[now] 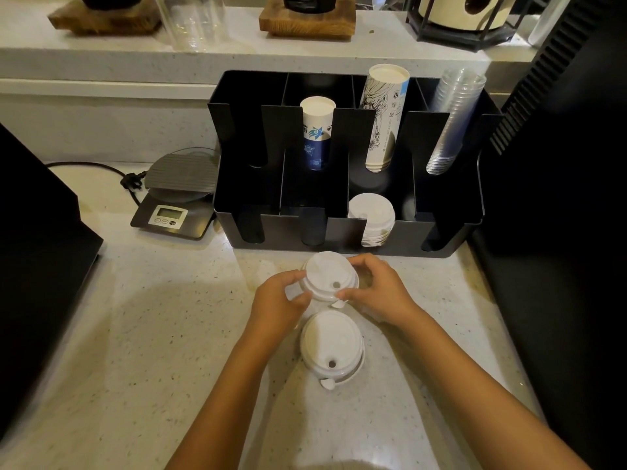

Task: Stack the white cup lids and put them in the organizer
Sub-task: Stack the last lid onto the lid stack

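A small stack of white cup lids (327,274) sits low over the counter in front of the black organizer (451,232). My left hand (280,305) grips its left edge and my right hand (380,288) grips its right edge. Nearer to me, a second stack of white lids (331,346) rests on the counter between my forearms, with nothing touching it. Inside the organizer, a pile of white lids (371,215) fills the third front compartment from the left.
The organizer's rear slots hold two sleeves of paper cups (317,130) (383,113) and clear plastic cups (453,120). A digital scale (176,205) with a cable stands left of it. Dark appliances flank the speckled counter (152,334) on both sides.
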